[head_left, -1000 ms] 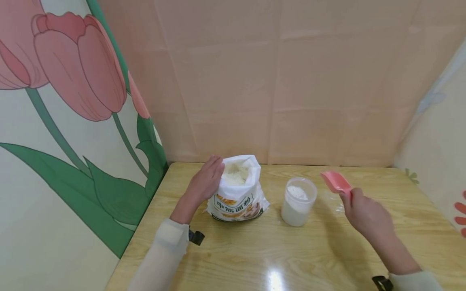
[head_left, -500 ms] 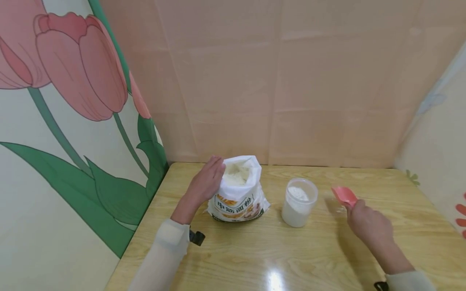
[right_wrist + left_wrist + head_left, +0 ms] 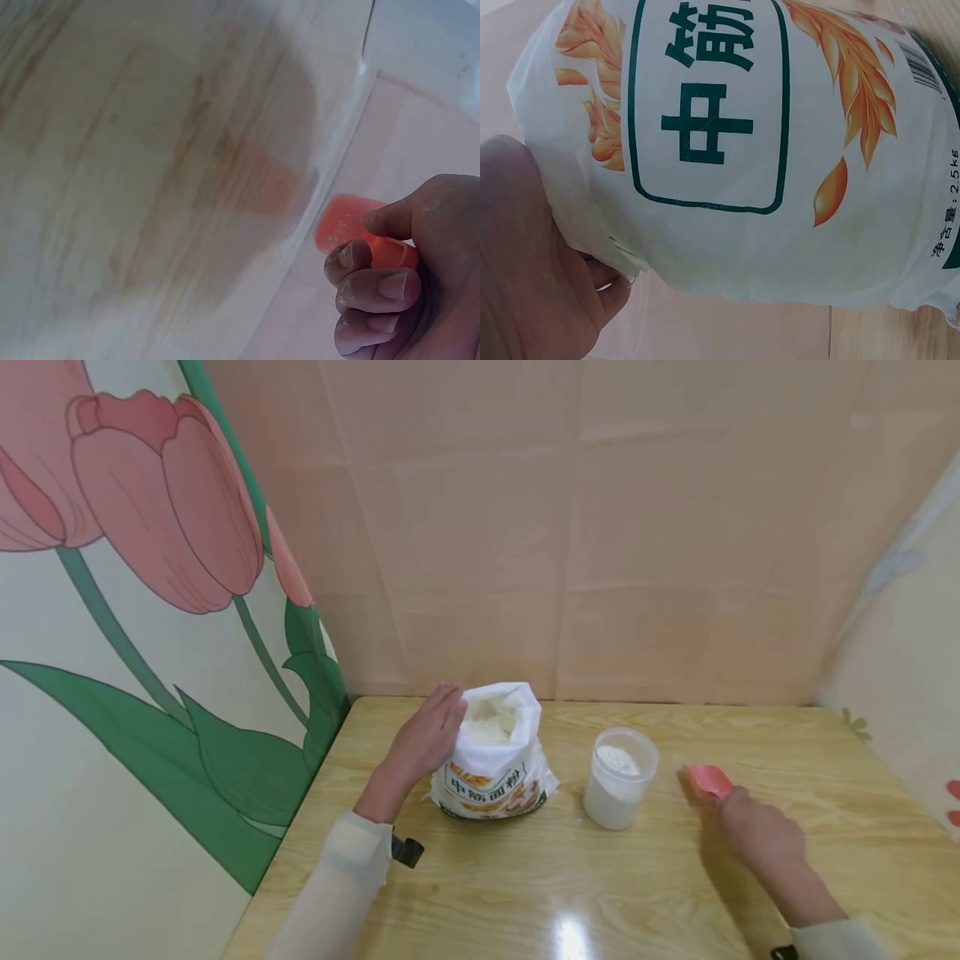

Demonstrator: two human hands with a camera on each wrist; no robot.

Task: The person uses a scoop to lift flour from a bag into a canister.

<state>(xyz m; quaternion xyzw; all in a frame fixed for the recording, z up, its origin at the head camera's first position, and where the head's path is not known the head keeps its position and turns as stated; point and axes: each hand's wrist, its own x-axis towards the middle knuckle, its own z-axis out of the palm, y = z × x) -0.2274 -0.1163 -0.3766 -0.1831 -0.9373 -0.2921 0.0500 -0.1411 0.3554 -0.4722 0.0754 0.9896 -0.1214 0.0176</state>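
Observation:
A white flour bag (image 3: 487, 760) with its top folded open stands upright on the table, pale flour inside. At the bag's left rim my left hand (image 3: 426, 735) grips the edge; the left wrist view shows bent fingers (image 3: 615, 296) at the bag's edge, partly hidden by the bag. My right hand (image 3: 761, 839) holds a small pink scoop (image 3: 707, 781) by its handle, low over the table at the right. White powder specks dot the scoop and the curled fingers (image 3: 379, 289). Between bag and scoop stands a clear plastic jar (image 3: 618, 781), lidless, with white powder in it.
The wooden table (image 3: 480, 885) ends at the back against a wall covered in pinkish sheeting (image 3: 570, 527). A tulip-painted wall (image 3: 165, 510) borders it on the left, and a pale wall (image 3: 907, 693) on the right.
My right hand has lowered the scoop towards the table, and the scoop has shifted slightly to the right. The left hand, bag and jar have stayed in place.

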